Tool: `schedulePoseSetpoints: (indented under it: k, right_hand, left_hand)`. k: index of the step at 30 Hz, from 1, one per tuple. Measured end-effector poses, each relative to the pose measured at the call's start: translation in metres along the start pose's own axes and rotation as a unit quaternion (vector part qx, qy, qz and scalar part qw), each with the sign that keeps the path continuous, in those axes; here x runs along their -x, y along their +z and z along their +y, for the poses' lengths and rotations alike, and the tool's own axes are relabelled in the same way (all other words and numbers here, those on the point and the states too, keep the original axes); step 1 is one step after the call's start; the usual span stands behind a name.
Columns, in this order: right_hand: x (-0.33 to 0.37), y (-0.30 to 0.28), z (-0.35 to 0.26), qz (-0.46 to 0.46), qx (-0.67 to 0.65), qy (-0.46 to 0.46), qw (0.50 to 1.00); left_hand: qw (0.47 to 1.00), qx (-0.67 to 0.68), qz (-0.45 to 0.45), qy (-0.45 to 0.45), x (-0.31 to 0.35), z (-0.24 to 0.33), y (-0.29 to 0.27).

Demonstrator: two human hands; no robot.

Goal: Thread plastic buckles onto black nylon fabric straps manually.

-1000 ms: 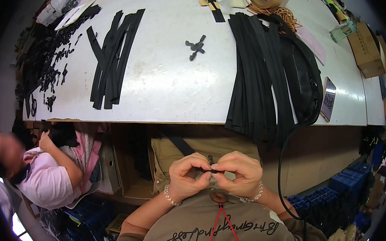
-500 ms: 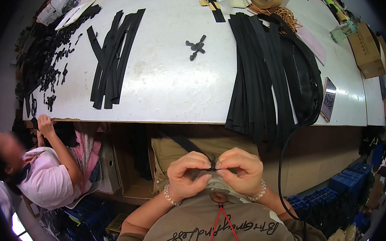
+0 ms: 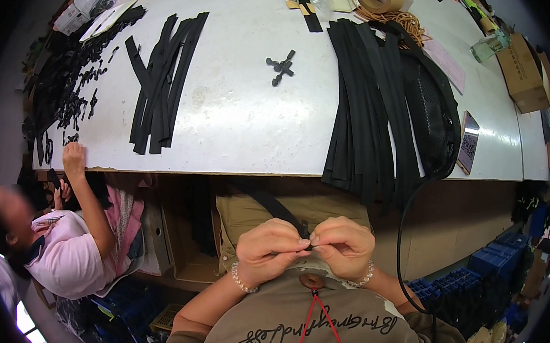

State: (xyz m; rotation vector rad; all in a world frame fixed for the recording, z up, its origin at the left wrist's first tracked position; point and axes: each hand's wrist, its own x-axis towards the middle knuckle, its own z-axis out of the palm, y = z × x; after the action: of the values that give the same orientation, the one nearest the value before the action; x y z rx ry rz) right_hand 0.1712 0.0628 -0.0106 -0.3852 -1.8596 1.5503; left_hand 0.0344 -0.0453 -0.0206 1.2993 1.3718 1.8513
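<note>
A black strap (image 3: 271,205) is pinched just below the table (image 3: 245,116) edge, over the lap — its end closed between the fingertips of the left hand (image 3: 269,250) and right hand (image 3: 344,246), thumbs nearly touching, seemingly for fine work. More straps (image 3: 372,101) are draped over the edge, within reach.
</note>
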Motion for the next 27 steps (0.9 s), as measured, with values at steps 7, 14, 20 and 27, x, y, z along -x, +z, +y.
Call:
schedulePoseSetpoints:
  k: [7,14,20,27]
  right_hand:
    - [-0.0031,-0.001,0.0007,-0.025,-0.029,-0.006,0.999]
    - [-0.0055,-0.0014,-0.0008,-0.036,-0.026,-0.057,0.997]
    - [-0.0049,-0.0019,-0.002,-0.032,-0.034,-0.067,0.997]
    - [-0.0067,-0.0008,-0.0061,-0.015,0.011,-0.049,0.999]
  left_hand:
    - [1.0,-0.012,0.007,0.015,0.0019,-0.0008,-0.0008]
    - [1.0,0.004,0.014,0.011,0.0033,-0.0016,-0.0023]
    - [1.0,0.015,0.004,0.009,0.0018,-0.0036,-0.0035]
    - [1.0,0.01,0.002,-0.006,0.0026,-0.0032,-0.003]
